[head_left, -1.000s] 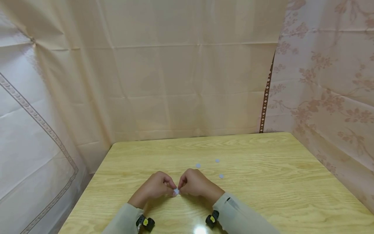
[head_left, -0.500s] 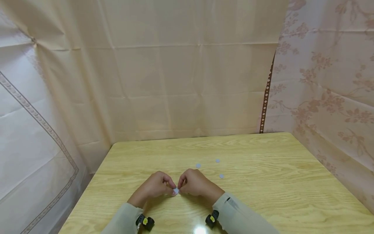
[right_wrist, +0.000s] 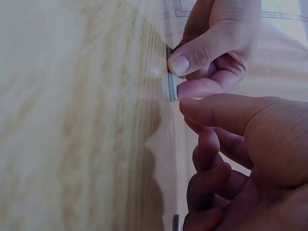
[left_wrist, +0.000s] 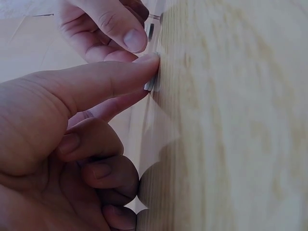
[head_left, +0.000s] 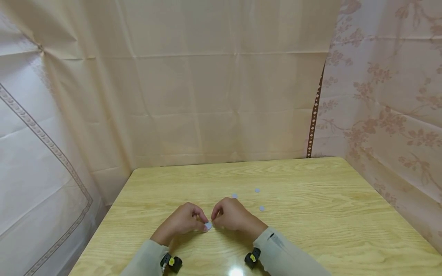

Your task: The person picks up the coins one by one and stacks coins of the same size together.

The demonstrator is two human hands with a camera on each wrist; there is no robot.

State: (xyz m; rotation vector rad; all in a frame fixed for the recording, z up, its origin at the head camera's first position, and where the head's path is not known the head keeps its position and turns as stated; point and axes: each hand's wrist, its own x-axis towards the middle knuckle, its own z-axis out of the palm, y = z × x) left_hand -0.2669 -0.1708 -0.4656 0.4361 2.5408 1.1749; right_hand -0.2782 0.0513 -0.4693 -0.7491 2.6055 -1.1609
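My left hand (head_left: 184,220) pinches a small pale round piece (head_left: 208,226) between thumb and index finger, low over the wooden table (head_left: 155,184). In the right wrist view this is a thin stack of discs (right_wrist: 172,87) standing on edge. Just right of it is my right hand (head_left: 235,218), bent fingers near the stack, a narrow gap between its thumb tip and the discs, nothing visible in its grasp. The left wrist view has the left hand's thumb (left_wrist: 110,79) over the stack, partly hiding it, with the right hand (left_wrist: 106,29) beyond.
Three pale discs lie beyond the right hand: one (head_left: 235,196) partly hidden by its knuckles, one (head_left: 257,190) farther back and one (head_left: 262,208) to the right. A beige curtain (head_left: 214,107) hangs behind the table, with patterned cloth (head_left: 390,115) at the right.
My right hand has shifted slightly to the right, off the pale piece, and now partly covers the nearest loose disc. The left hand has stayed in place with its pinch.
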